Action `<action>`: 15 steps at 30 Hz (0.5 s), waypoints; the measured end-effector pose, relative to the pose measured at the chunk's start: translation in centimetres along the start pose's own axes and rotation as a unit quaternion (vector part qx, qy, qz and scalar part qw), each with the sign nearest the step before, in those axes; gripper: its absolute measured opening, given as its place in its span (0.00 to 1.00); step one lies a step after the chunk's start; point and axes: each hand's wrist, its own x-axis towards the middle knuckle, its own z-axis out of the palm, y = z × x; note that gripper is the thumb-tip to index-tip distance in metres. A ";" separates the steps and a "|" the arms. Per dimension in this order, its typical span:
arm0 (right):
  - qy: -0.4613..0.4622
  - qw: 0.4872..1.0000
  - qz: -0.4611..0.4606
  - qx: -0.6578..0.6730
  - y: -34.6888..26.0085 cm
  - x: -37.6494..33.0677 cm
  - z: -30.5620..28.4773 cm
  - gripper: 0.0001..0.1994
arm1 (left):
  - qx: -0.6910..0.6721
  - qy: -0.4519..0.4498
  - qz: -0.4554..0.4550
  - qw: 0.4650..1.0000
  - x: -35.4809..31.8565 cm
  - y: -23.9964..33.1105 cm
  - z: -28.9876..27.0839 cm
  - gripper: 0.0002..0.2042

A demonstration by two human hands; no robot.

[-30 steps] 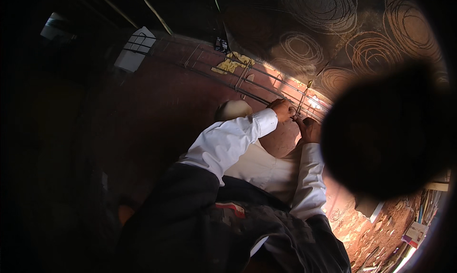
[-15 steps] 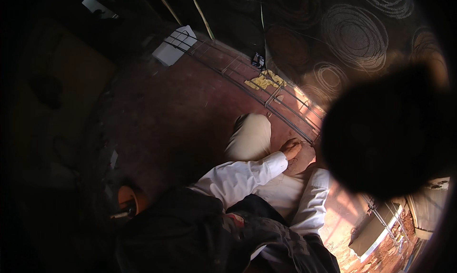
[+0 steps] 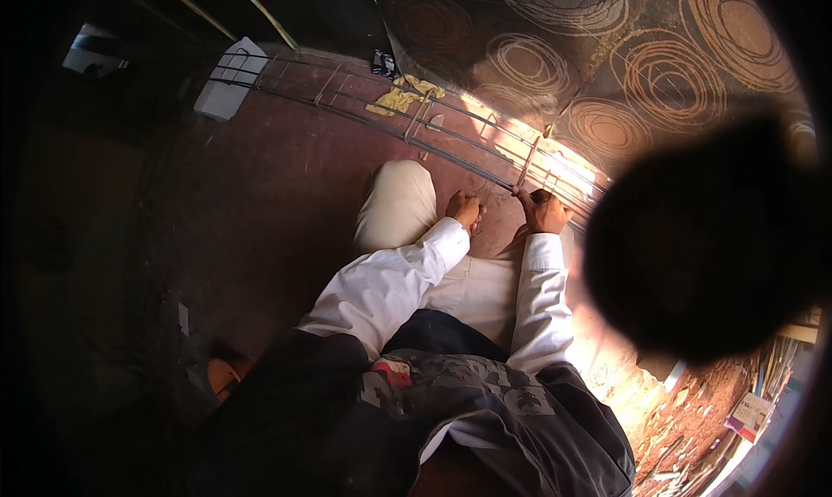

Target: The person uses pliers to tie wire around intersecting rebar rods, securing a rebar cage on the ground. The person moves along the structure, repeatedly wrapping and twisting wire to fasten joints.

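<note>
A long rebar cage [image 3: 364,114], made of thin steel bars with square stirrups, lies across the floor in front of me. My right hand [image 3: 548,213] is at its near side, fingers curled, one finger reaching to the lower corner of a stirrup [image 3: 529,159]. Whatever those fingers pinch is too small to tell. Just left of it, my left hand [image 3: 464,209] is closed above the floor beside my knee, apart from the cage. Its contents are hidden; thin dark strands seem to show near its fingers.
Yellow cloth [image 3: 406,95] lies at the cage, and a white sheet [image 3: 232,81] is under its far left end. A wall with circle patterns [image 3: 529,64] rises behind. An orange container [image 3: 224,376] stands at lower left. A large dark shape [image 3: 693,246] blocks the right side.
The view has swung to the right. My right hand, hidden before beside the dark shape, now shows at the cage. My left hand stays closed, now a little apart from the cage.
</note>
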 end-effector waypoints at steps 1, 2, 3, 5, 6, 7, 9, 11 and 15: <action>-0.005 1.000 -0.007 0.000 0.4 0.1 0.3 0.28 | -0.011 -0.038 -0.016 0.999 0.4 0.0 -0.8 0.06; -0.007 1.000 -0.004 0.003 0.7 0.2 0.4 0.28 | -0.038 -0.065 -0.059 0.995 0.3 0.6 -0.7 0.05; -0.007 1.000 -0.002 0.007 1.2 0.3 0.6 0.27 | 0.035 0.002 -0.005 0.999 -1.0 0.8 1.0 0.06; 0.026 0.998 -0.009 0.051 1.3 0.2 1.0 0.31 | 0.026 0.002 -0.001 1.000 -1.0 1.3 0.9 0.05; 0.013 0.999 -0.005 0.051 1.7 0.2 1.0 0.32 | 0.014 -0.015 0.002 1.000 -1.1 1.3 1.1 0.05; 0.001 0.999 0.002 0.048 1.4 0.0 0.9 0.32 | 0.001 -0.029 0.007 1.000 -1.1 1.3 1.0 0.04; -0.022 0.999 0.016 0.044 1.0 -0.1 0.4 0.32 | -0.018 -0.042 0.010 0.999 -0.8 1.4 1.2 0.03; 0.009 0.998 0.006 0.054 1.1 -0.3 0.3 0.31 | -0.027 -0.043 0.001 0.999 -0.6 1.3 1.8 0.04; 0.057 0.998 -0.018 0.002 1.5 -0.5 1.1 0.29 | -0.081 -0.161 0.043 0.983 -0.7 1.8 3.0 0.06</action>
